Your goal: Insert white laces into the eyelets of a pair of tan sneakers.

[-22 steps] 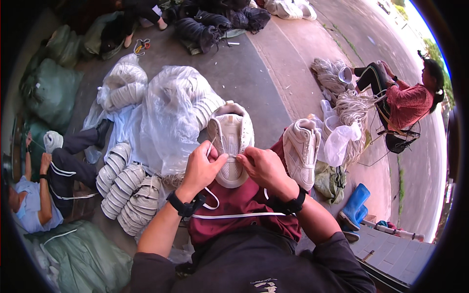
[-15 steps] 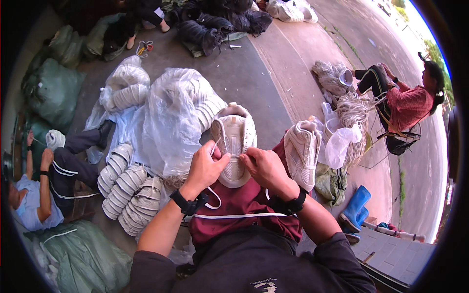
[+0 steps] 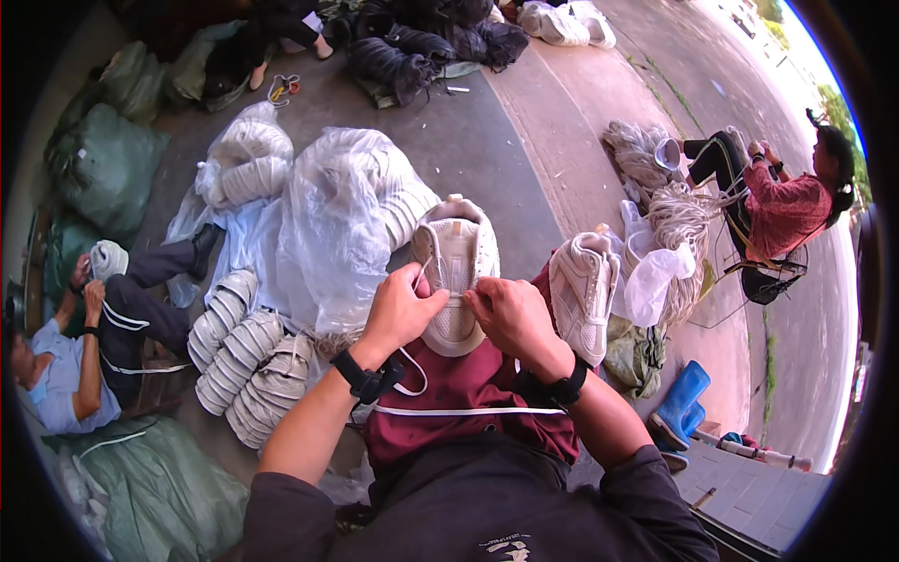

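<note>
A cream sneaker (image 3: 451, 334) rests on the dark red cloth (image 3: 449, 386) over my lap, its toe toward me and its heel opening away. My left hand (image 3: 401, 314) is closed at the shoe's left side, thumb and fingers pinching a white shoelace (image 3: 412, 377). One loose length of the lace hangs in a curl below that hand. My right hand (image 3: 517, 320) pinches at the lace on the right side of the eyelets, its fingertips partly hiding it. A second cream sneaker (image 3: 584, 298) lies to the right of my right hand.
Stacked shoe uppers (image 3: 253, 351) and plastic-wrapped bundles (image 3: 342, 225) lie left and ahead. Bundled laces (image 3: 676, 225), blue boots (image 3: 682, 403) and a seated person (image 3: 787, 197) are on the right. Another person (image 3: 70, 370) handles a shoe at left, near green sacks (image 3: 154, 482).
My hands stay at the sneaker's eyelets with only slight shifts. The whole view has moved a little. The person at left has brought both hands up to their shoe.
</note>
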Demonstrator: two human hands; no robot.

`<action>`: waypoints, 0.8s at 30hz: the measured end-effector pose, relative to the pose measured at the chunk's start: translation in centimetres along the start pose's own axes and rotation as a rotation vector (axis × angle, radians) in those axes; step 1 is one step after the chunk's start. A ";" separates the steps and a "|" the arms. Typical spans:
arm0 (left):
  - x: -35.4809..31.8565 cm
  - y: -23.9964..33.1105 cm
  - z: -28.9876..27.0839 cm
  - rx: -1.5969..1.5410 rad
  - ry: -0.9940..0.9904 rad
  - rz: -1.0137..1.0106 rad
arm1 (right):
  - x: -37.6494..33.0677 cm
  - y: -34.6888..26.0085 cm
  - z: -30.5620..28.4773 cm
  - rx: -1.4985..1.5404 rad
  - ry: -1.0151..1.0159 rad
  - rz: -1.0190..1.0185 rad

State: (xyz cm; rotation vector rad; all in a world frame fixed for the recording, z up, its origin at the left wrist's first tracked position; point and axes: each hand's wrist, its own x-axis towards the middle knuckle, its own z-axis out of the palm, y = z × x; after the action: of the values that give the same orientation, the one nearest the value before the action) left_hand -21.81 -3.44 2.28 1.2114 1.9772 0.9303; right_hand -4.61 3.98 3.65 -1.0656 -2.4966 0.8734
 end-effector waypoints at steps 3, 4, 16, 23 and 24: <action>-0.2 0.2 0.0 0.010 -0.003 -0.019 | -0.1 -0.4 -0.2 -0.038 -0.012 0.007; -0.3 0.3 -0.1 0.009 -0.004 -0.027 | -0.2 -0.5 -0.3 -0.043 -0.011 0.003; -1.2 0.3 -1.5 0.032 -0.055 -0.021 | -0.7 -1.7 -0.3 0.043 -0.057 0.009; -1.0 -0.7 -1.6 -0.022 -0.022 0.031 | -0.7 -2.0 0.2 0.016 -0.026 -0.005; -0.9 -0.5 -1.6 -0.001 -0.038 0.009 | -0.6 -1.9 0.4 0.014 -0.026 -0.004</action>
State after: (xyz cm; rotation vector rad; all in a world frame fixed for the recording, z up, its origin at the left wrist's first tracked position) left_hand -23.02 -4.81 2.88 1.2297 1.9425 0.9064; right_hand -5.44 2.34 4.57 -1.0503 -2.5094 0.9084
